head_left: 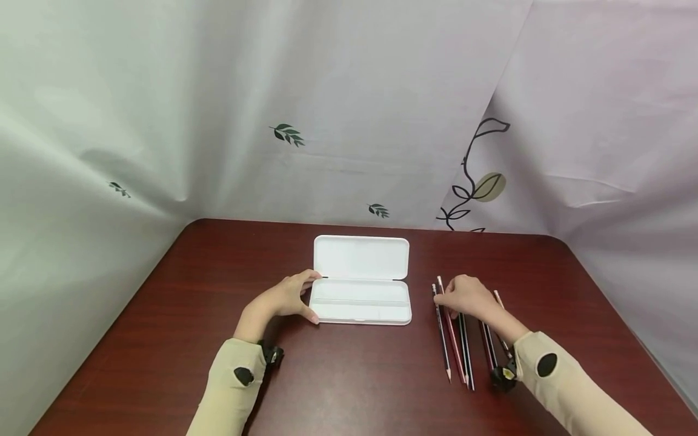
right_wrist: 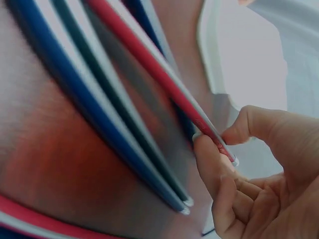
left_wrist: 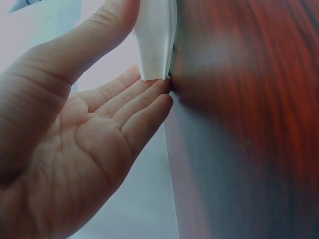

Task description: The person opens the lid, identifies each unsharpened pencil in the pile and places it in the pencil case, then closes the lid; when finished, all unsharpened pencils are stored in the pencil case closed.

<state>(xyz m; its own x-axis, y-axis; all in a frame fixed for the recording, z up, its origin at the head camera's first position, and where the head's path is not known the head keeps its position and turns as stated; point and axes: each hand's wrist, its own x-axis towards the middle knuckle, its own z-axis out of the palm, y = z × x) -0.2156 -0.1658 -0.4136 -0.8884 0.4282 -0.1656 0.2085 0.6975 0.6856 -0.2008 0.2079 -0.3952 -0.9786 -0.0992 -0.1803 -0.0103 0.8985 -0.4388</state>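
On the table (head_left: 163, 339), right of centre, we are pinching a red pencil (right_wrist: 162, 77) near its far end between the thumb and forefinger of our right hand (head_left: 470, 297), the other fingers curling in below. A dark pencil (head_left: 443, 339) is lying close on its left; a blue pencil (right_wrist: 97, 119) and a green pencil (right_wrist: 119, 109) are lying side by side on its right. Left of them all, the case (head_left: 354, 321) is standing open, its lid (head_left: 361, 257) leaning away from us. We are holding its left end with a widely spread left hand (head_left: 280, 297), thumb at the front corner, nearly straight fingers at the back one.

As we are judging it, pinching so near one end is risking a swing: the long free shaft could be tipping and slipping out. With the neighbours lying so close, a sideways pull could be dragging or rolling them. If our left hand is pressing unevenly, the case could be sliding or turning.

As for pose, our right forearm is slanting in from the lower right, passing over more pencils, with the hand arching knuckles up. Our left forearm is rising from the lower left, the hand bending inward toward the case.
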